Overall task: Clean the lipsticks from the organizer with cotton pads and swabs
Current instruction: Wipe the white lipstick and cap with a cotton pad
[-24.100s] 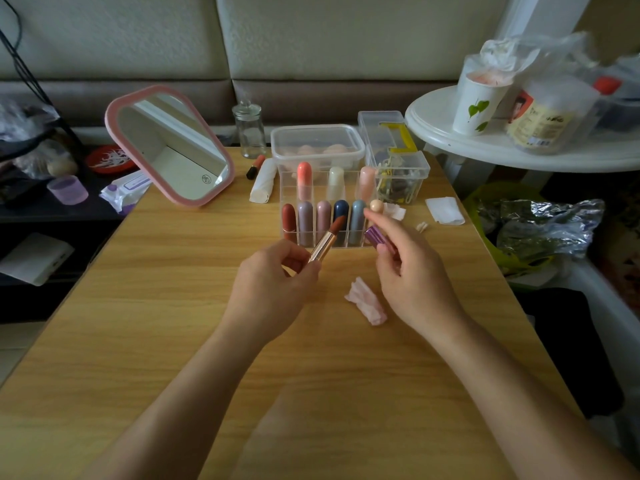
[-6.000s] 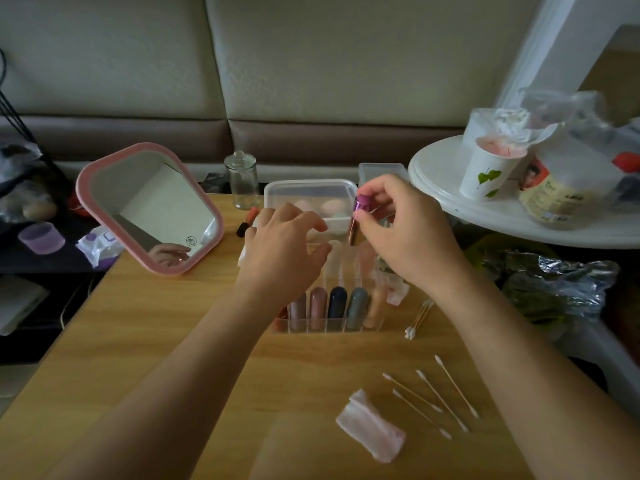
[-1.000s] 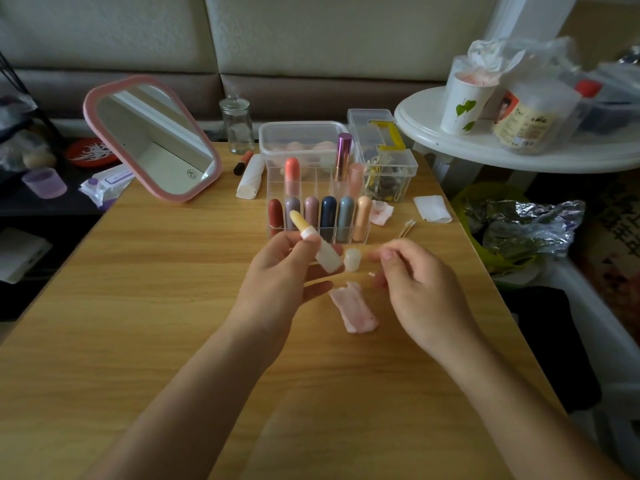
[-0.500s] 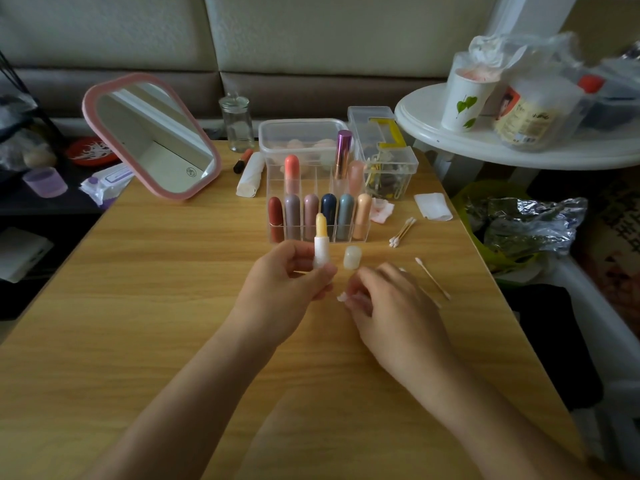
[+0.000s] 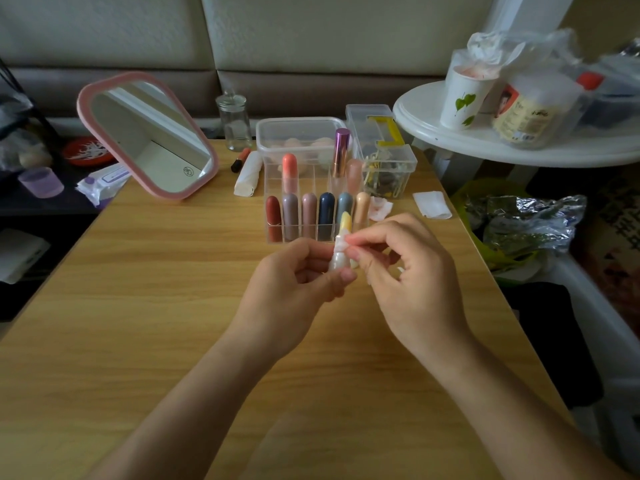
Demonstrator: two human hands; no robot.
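Observation:
My left hand (image 5: 298, 282) holds a white lip balm (image 5: 341, 249) upright, its yellow tip bare, just in front of the clear organizer (image 5: 277, 239). My right hand (image 5: 408, 271) pinches a pinkish cotton pad (image 5: 341, 243) against the balm's neck, below the yellow tip. Several capped lipsticks stand in the organizer: a front row of coloured ones and, behind, a coral one (image 5: 289, 171) and a tall purple-and-gold one (image 5: 341, 152). The balm's cap and the swabs are hidden behind my hands.
A pink-framed mirror (image 5: 145, 136) leans at the back left, a glass jar (image 5: 235, 121) beside it. Clear plastic boxes (image 5: 384, 150) stand behind the organizer. Used pads (image 5: 431, 204) lie at the right edge of the wooden table (image 5: 138, 306). A white round side table (image 5: 519, 147) carries a cup.
My right hand picked the cotton pad up from the table and brought it against the balm. The left hand kept the balm upright.

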